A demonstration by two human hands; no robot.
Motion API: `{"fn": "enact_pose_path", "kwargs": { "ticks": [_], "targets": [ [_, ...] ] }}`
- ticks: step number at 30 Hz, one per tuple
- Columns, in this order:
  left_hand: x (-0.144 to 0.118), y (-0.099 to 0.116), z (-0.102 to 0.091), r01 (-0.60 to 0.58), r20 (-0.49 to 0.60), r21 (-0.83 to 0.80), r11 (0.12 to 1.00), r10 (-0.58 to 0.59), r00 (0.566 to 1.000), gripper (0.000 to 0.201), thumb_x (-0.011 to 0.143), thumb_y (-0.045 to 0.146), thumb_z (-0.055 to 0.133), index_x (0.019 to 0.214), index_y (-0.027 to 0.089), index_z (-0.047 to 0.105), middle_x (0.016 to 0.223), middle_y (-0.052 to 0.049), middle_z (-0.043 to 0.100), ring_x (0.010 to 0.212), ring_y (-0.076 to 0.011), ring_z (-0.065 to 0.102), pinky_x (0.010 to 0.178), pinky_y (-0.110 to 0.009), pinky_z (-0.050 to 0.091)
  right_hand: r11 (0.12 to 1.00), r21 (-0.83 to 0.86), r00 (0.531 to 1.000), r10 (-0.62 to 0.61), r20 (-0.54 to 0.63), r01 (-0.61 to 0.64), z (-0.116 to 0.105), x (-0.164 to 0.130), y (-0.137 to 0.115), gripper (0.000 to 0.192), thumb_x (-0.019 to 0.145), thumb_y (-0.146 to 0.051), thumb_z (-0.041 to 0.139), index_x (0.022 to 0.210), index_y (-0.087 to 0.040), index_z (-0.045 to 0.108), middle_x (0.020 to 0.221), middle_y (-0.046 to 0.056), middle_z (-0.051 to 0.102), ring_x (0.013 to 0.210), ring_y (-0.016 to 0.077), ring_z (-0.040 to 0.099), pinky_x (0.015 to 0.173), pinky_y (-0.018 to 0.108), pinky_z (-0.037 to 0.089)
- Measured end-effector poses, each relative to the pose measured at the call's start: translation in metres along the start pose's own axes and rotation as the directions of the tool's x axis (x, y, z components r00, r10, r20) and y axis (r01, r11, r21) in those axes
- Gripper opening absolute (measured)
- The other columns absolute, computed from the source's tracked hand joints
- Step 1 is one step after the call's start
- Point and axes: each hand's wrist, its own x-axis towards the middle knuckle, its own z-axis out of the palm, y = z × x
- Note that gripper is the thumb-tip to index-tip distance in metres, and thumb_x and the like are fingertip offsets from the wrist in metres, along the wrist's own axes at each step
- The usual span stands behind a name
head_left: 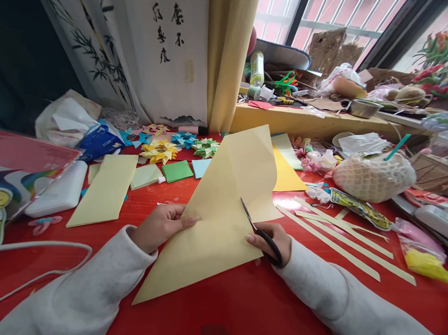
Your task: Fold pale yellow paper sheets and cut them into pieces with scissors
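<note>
A large sheet of pale yellow paper [216,238] is held up over the red table in front of me. My left hand [163,226] pinches its left edge, thumb on top and the fingers mostly behind. In my right hand [274,240] is a pair of scissors [271,243] with black handles, fingers closed round the loops. One blade shows over the paper, pointing up and away; the sheet is parted along a line by the scissors, its right flap curling. The lower left corner of the sheet tapers to a point near my left sleeve.
Cut paper strips [349,230] lie right of the scissors. Behind the sheet are stacks of coloured paper [177,171], folded paper stars [159,151] and yellow paper [287,173]. A pale paper stack [104,190] and white cable [61,244] lie left; a netted coconut [374,177] stands right.
</note>
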Motion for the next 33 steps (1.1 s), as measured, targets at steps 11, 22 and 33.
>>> {"fn": "enact_pose_path", "kwargs": {
  "ticks": [11,22,33],
  "targets": [
    [0.000,-0.001,0.002,0.010,0.017,0.010,1.000,-0.010,1.000,0.023,0.066,0.035,0.062,0.082,0.018,0.064,0.074,-0.001,0.066,0.067,-0.0174,0.061,0.057,-0.026,0.048,0.997,-0.061,0.999,-0.040,0.015,0.041,-0.002,0.004,0.006,0.039,0.056,-0.050,0.062,0.051,-0.017,0.042,0.044,-0.007,0.026,0.036,0.0049,0.031,0.036,0.021,0.023],
    [0.001,-0.005,0.003,0.022,0.059,0.009,1.000,-0.022,0.998,0.021,0.066,0.036,0.062,0.075,0.017,0.062,0.071,-0.001,0.065,0.065,-0.0168,0.060,0.055,-0.024,0.047,0.992,-0.106,0.998,-0.067,0.009,0.068,-0.004,0.007,0.010,0.043,0.057,-0.049,0.062,0.047,-0.018,0.033,0.047,-0.007,0.020,0.044,0.0050,0.021,0.042,0.023,0.015],
    [0.002,-0.008,0.005,0.041,0.101,-0.015,0.999,-0.039,0.994,0.021,0.068,0.033,0.061,0.082,0.018,0.063,0.074,0.000,0.066,0.069,-0.0176,0.061,0.059,-0.025,0.048,0.996,-0.043,0.997,-0.076,0.000,0.076,-0.003,0.006,0.009,0.039,0.059,-0.051,0.060,0.053,-0.016,0.045,0.047,-0.006,0.025,0.044,0.0057,0.026,0.041,0.022,0.019]
  ]
}}
